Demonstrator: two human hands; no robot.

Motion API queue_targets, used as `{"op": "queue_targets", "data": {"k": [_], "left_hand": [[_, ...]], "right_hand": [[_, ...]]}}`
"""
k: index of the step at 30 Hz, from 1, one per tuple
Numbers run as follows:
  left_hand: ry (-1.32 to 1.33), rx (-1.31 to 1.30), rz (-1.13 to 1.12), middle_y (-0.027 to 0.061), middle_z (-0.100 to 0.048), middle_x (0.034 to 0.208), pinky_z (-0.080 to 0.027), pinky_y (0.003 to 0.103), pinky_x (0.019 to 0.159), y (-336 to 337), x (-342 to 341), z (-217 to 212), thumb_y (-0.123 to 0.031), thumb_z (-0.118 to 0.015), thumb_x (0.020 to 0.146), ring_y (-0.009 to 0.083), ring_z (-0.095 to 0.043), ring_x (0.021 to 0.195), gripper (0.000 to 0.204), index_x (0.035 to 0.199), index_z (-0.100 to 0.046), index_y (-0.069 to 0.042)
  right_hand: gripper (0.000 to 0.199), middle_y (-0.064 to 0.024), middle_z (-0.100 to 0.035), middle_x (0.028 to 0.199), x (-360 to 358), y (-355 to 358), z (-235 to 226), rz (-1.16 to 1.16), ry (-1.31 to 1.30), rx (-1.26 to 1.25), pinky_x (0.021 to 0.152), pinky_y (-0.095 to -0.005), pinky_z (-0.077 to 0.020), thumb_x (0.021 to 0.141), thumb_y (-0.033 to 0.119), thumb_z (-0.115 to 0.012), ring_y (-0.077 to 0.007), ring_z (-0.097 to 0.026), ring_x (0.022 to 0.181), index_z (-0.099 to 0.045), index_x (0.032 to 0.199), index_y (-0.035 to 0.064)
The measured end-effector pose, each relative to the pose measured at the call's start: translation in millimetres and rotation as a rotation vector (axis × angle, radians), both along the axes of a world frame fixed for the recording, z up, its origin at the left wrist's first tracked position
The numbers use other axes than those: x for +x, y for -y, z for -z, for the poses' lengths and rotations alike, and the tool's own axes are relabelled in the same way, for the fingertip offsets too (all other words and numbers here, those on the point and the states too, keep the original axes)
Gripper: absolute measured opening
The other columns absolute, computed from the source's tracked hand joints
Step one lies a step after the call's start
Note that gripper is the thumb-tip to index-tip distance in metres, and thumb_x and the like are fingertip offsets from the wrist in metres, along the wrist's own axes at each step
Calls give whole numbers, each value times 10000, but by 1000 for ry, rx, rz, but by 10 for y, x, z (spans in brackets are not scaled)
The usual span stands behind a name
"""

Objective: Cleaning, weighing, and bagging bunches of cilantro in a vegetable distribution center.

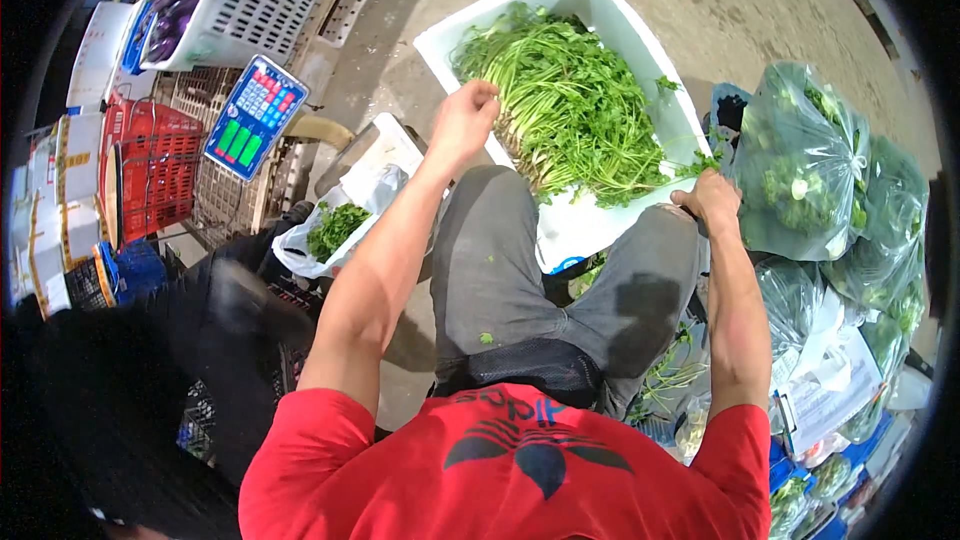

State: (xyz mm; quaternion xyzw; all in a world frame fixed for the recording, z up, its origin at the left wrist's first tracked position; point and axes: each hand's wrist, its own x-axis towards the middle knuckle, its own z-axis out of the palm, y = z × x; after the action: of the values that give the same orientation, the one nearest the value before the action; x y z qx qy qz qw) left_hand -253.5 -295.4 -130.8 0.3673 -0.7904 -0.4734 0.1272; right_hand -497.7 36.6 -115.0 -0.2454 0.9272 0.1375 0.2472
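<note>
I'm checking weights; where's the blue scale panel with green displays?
The scale panel is upper left in the head view, right of the red plastic basket, below the white perforated crate.

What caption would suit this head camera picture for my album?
Left hand and right hand at a white box of leafy greens, bagged vegetables alongside.

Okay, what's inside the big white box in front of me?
The white box holds a heap of leafy greens with thin stems; bare inner wall shows at its far end. Anything under the heap is covered.
</note>
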Motion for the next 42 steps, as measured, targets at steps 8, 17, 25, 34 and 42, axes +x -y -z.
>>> {"op": "queue_targets", "data": {"k": [8, 17, 25, 34, 42], "left_hand": [[459, -259, 255, 233, -722, 1106, -525, 455, 973, 272, -946, 1218, -197, -631, 827, 388, -685, 1073, 318, 1077, -712, -17], [957, -343, 616, 244, -732, 1093, -569, 433, 914, 773, -902, 1568, -204, -658, 849, 369, -712, 1049, 295, 1011, -718, 35], [919, -266, 536, 244, -708, 1186, -539, 401, 1005, 154, -873, 1415, -200, -661, 849, 358, -674, 1163, 328, 1093, -730, 8], [852, -302, 559, 228, -723, 1126, -549, 436, 964, -63, -843, 1068, -245, -689, 838, 385, -688, 1099, 337, 1074, -725, -7], [606, -52, 277, 246, -738, 1031, -549, 482, 897, 192, -834, 1090, -257, -645, 874, 408, -708, 1008, 353, 1052, -680, 46]], "right_hand": [[828, -301, -649, 1251, -49, -130, 276, 139, 60, -127, 929, -467, -561, 756, 446, -872, -412, -679, 1112, -537, 1291, -89], [849, -268, -720, 1091, -78, 4, 315, 116, 58, -144, 874, -446, -585, 742, 434, -886, -383, -718, 1031, -554, 1245, -164], [835, -278, -728, 1047, -110, 30, 246, 53, 80, -144, 862, -418, -585, 733, 418, -893, -348, -728, 1011, -574, 1225, -176], [840, -291, -718, 1081, -145, 31, 247, 69, 124, -84, 902, -405, -572, 746, 402, -889, -363, -716, 1044, -566, 1261, -178], [783, -304, -689, 1159, -159, 1, 310, 120, 100, -114, 956, -434, -548, 726, 389, -901, -398, -659, 1137, -607, 1215, -147]]}}
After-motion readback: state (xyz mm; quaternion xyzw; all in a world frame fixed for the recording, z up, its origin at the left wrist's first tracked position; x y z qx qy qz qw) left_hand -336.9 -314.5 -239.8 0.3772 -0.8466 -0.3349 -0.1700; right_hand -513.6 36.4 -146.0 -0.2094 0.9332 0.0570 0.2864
